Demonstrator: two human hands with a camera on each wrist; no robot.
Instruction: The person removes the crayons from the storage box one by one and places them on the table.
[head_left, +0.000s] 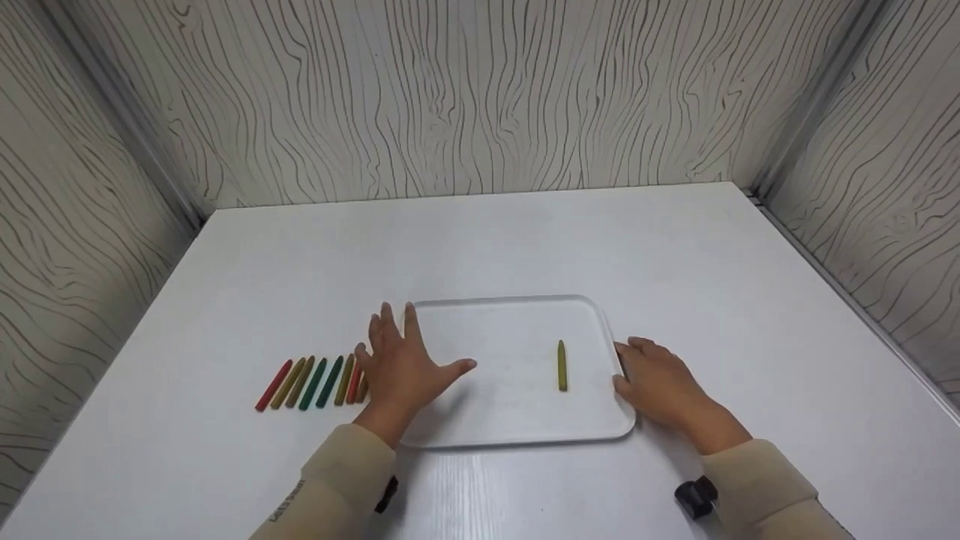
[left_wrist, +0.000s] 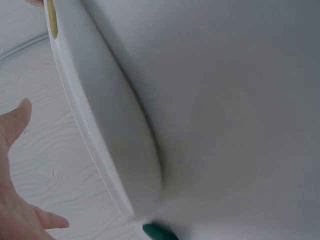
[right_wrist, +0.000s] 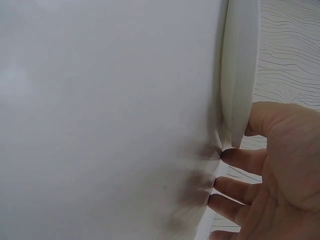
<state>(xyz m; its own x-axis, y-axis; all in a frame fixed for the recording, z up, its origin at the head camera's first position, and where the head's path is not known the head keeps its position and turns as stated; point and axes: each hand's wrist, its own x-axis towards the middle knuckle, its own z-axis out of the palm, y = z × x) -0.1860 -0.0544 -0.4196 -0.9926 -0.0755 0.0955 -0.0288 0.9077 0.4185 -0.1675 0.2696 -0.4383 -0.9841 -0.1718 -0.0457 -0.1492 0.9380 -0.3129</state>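
Note:
A white rectangular tray point(head_left: 495, 420) lies on the table with one olive-green crayon point(head_left: 562, 366) on its right half. My left hand point(head_left: 401, 367) is held over the tray's left edge, fingers spread wide and thumb pointing right, with nothing in its grasp. At the tray's right edge, my right hand point(head_left: 664, 382) holds the rim between thumb and index finger. The right wrist view shows the thumb on the tray rim point(right_wrist: 242, 75) and the other fingertips low by the table. Left of the tray is a row of crayons point(head_left: 322, 382), its right end partly hidden behind my left hand.
The crayons in the row are red, olive, green and brownish, lying side by side at a slant. A white table point(head_left: 480, 247) carries everything. Wood-grain panels point(head_left: 480, 97) enclose it at the back and both sides.

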